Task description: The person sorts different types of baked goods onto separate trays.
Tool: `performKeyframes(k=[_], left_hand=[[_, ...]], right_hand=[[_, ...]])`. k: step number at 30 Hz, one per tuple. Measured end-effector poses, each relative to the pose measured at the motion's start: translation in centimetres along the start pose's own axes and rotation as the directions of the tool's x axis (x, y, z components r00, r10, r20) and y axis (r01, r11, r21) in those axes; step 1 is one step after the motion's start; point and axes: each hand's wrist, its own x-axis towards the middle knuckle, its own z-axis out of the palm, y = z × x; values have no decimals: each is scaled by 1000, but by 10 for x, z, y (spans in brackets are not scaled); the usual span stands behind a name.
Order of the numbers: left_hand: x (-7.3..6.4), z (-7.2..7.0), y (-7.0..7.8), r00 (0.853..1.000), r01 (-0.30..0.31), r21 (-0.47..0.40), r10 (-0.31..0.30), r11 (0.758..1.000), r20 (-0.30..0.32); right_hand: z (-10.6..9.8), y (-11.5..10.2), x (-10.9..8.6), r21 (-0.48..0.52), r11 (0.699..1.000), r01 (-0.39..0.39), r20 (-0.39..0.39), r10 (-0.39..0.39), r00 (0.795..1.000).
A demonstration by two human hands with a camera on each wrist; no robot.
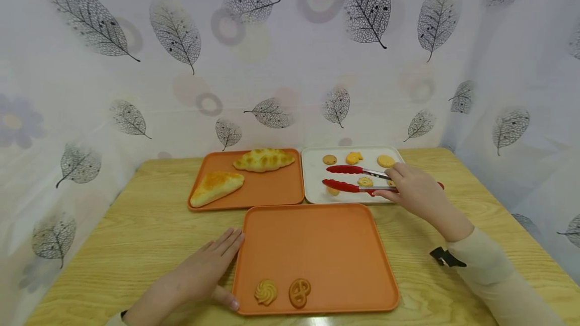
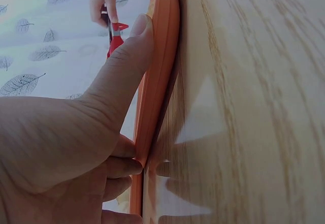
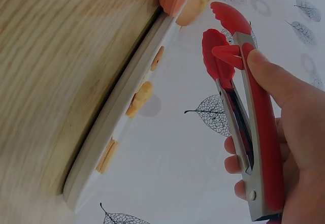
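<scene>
L hand [image 1: 195,271], fingers straight, touches L rim of front orange tray [image 1: 317,250] w/ 2 cookies [image 1: 266,292] nr near edge; R hand [image 1: 419,190] grips red tongs [image 1: 348,186], tips apart, over white tray [image 1: 313,172] w/ other cookies [image 1: 385,160]

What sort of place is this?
Likely a staged indoor tabletop setup: a pale, leaf-printed, sheet-like backdrop stands behind a light-brown wood-grain table, which bears the near rectangular orange tray.

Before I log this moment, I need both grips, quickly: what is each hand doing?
Left hand: open, touching the near tray's left edge.
Right hand: closed round the tongs, whose tips are apart.
</scene>
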Motion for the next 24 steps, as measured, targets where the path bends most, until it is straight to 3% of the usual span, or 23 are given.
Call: performKeyframes(k=[13,19,24], left_hand=[[0,0,0,1000,-4,15,4,1000,-6],[0,0,0,1000,-10,10,10,1000,-7],[0,0,0,1000,-13,12,13,1000,-8]], right_hand=[[-4,7,-4,26,999,-47,100,44,994],[-9,8,-3,30,999,-17,155,12,988],[-12,9,-2,35,997,67,97,-70,993]])
